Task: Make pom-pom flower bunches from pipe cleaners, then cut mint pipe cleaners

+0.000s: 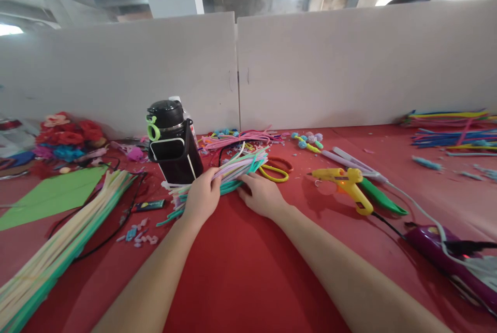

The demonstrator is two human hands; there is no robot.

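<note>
- Hands first: left hand [202, 194] lies over the near end of a bundle of pastel pipe cleaners [229, 172], fingers curled down around the stems, clamping them.
- Right hand [261, 194] sits just beside it on the same bundle, fingers loosely together, fingertips pressed on the teal stems, palm down on the red counter [248, 271].
- Bundle lies flat on the counter, slanting up and right from the hands, far ends fanned out, just in front of a black flask in a holder [173, 139].
- Step in hand, as I read it: gathering and squaring up the loose stems into one bunch.
- Next move would likely need both hands to close fully round the stems and even up the ends, since several stick out past the left hand.
- Outward: yellow-handled scissors [275, 171] touch the bundle's right side; yellow glue gun [349, 185] near to the right; long cream and green stems [66, 240] well apart on the left.
</note>
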